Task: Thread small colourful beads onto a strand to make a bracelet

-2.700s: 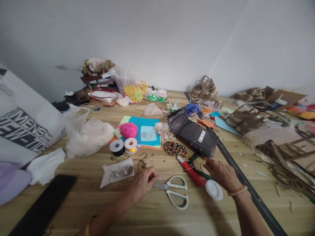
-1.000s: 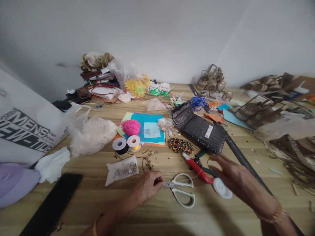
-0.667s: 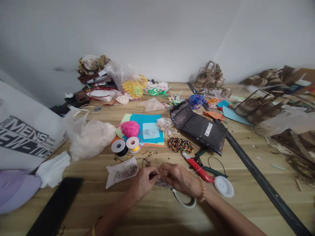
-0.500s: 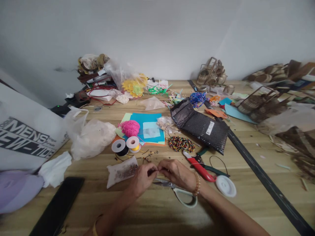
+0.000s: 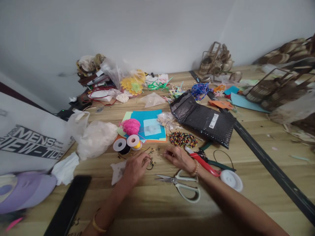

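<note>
The wooden counter spreads wide under me. My left hand lies over a small clear bead bag, my right hand above white-handled scissors. Between them lie loose beads. Both hands' fingers curl, too blurred to tell what they pinch.

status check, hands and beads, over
Left hand on the wood table, fingertips at the loose beads; grip unclear. Right hand just beyond the scissors, fingers loosely open. Bead bag partly under left hand.
</note>
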Motion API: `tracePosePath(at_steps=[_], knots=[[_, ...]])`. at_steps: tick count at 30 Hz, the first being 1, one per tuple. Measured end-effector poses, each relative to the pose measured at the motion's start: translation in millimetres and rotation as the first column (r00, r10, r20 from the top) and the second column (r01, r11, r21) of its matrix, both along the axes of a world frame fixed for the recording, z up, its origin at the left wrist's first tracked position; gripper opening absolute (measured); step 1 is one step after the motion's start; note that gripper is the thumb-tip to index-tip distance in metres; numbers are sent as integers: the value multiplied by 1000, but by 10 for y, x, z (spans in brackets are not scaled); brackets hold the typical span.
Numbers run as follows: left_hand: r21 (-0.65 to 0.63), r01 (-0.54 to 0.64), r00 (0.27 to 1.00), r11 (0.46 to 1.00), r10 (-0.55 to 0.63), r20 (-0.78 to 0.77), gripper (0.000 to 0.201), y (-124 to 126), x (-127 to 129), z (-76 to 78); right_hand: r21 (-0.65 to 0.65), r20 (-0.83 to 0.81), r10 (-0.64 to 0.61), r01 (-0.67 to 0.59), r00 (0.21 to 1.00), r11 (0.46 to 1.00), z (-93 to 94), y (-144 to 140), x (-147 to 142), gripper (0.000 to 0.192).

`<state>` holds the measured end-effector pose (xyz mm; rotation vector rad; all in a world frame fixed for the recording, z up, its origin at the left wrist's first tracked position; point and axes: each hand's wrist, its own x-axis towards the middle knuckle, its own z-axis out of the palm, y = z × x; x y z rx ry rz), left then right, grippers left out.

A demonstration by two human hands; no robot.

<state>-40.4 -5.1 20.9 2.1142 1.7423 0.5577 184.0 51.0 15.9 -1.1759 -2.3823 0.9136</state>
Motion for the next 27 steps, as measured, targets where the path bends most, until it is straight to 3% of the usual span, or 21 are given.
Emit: tracePosePath(at_steps=[5,8,11,14,18,22,27], knots=[[13,85,956,996,-78,-282,29,-90,34,18,137,313,-73,31,947,990,23,51,81,17],[-28,97,959,995,-101,-265,29,-93,19,-23,139,423,-72,13,903,990,14,74,108,17],[-83,132,982,988,-142,-127,27,-45,-12,-78,125,435,-62,9,898,992,-42,81,82,15],[-84,166,986,983,-166,8,28,16,2,-114,118,313,-48,12,949,993,-108,62,9,12],[-100,176,983,979,-171,61,27,80,106,-112,80,68,-33,27,997,996,-187,28,-91,11],[-111,158,981,981,-142,135,27,137,166,-95,37,-135,-55,61,989,997,-248,39,-98,14],[-23,98,987,995,-94,129,19,203,74,-120,-26,-260,-132,129,957,991,-267,91,-24,12]])
